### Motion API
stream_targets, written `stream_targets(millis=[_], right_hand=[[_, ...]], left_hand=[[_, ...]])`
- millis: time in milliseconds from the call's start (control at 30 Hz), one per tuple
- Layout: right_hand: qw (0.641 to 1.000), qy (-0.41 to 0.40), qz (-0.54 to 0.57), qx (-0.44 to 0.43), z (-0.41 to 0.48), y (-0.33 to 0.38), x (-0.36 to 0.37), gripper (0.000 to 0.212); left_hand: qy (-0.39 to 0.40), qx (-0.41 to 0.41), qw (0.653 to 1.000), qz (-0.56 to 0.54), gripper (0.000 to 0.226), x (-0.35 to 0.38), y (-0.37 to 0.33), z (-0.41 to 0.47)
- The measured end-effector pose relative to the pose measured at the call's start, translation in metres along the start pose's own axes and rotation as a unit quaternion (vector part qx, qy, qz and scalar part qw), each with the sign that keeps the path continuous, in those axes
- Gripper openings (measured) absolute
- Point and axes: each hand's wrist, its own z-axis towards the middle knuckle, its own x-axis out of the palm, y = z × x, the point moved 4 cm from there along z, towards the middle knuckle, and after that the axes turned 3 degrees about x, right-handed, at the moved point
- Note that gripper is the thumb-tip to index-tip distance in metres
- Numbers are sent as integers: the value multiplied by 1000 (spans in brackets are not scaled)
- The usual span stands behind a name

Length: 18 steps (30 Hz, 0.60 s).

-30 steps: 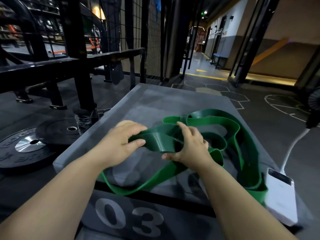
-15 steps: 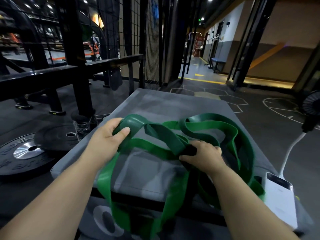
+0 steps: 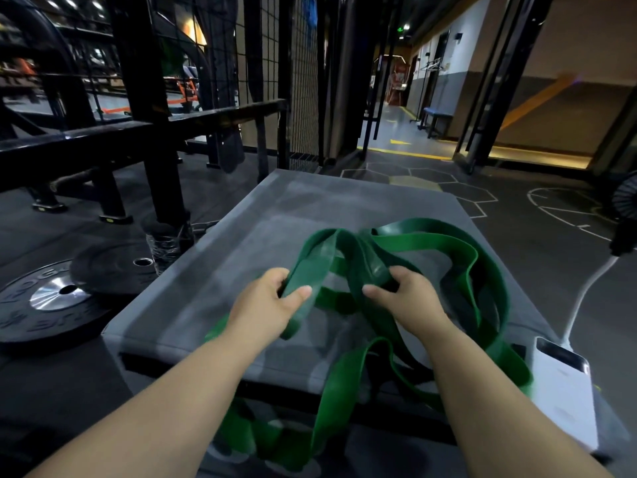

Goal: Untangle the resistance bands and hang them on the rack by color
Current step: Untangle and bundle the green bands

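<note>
The left hand is closed around a flat strand of the green resistance bands, thumb laid across the front of the strip and fingers curled behind it, lifting that strand clear of the surface. The right hand grips a neighbouring strand just beside it, thumb pointing toward the left hand and fingers wrapped over the top of the band. Between the two hands the strands cross and rise to a peak, still knotted together. From there the green loops spread outward: broad curves lie on the grey padded counter to the right of the hands, while several other loops droop over its near edge and hang down in front of it, between the person's forearms. A white power bank rests at the counter's near right corner, touching the outermost loop, with a white cable running away from it toward the floor on the right. To the left of the counter, black weight plates lie flat on the dark floor, and behind them stands a black metal rack with wire mesh panels.
</note>
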Motion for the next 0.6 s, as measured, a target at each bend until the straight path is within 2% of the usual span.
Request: stream_targets(millis=[67,133,200,267,300,367,433,533,600], right_hand=[[988,-14,150,15,-1,8,-2,33],[969,-21,247,6,-2,20,0,39],[960,-27,280,-7,-6,31,6,48],[954,-22,298,-17,-9,38,14,50],[952,-15,306,-18,-10,39,17,48],[947,-2,322,-16,-11,41,22,45],[947,-2,322,0,-11,40,25,46],[957,-23,289,22,-12,39,26,44],[958,-35,282,40,-14,37,23,53]], left_hand=[[21,3,999,-28,34,14,-5,-1],[43,-5,998,-54,41,26,-13,-3],[57,-2,992,-108,52,36,-23,-4],[67,8,983,-173,73,42,-29,-4],[74,14,974,-213,75,45,-28,-2],[105,19,940,-323,59,50,-31,-3],[147,12,910,-388,53,52,-40,-8],[200,-30,887,-415,44,59,-45,-14],[194,-69,881,-427,33,62,-46,-13]])
